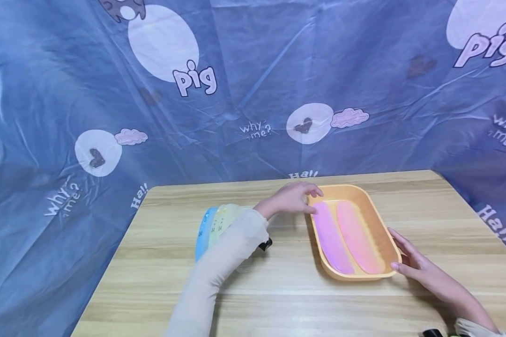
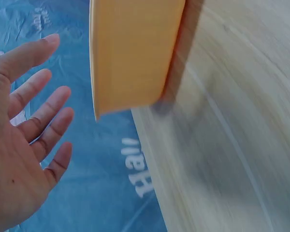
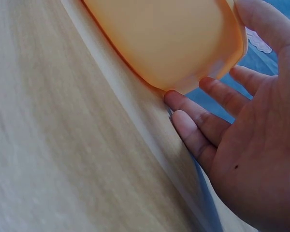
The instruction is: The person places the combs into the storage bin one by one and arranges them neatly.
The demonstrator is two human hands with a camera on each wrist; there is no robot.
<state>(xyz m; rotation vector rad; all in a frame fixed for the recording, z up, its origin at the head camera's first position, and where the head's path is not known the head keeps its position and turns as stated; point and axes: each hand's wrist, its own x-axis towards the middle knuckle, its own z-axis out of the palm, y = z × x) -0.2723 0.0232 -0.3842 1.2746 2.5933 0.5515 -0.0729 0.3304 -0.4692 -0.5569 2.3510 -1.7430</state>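
Observed, right of centre on the pale wood-grain table (image 1: 274, 304), an orange rectangular plastic tray (image 1: 374, 224), long axis far-left to near-right, extending right and near from the left hand (image 1: 293, 197) with spread fingers. Noted right hand (image 1: 421, 266) nearer, extended fingers touching near-right corner.

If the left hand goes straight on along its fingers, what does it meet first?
Most likely the side wall of the orange tray nearest the left hand. The left wrist view shows a gap between them, but depth is unclear, so the fingers might pass over instead.
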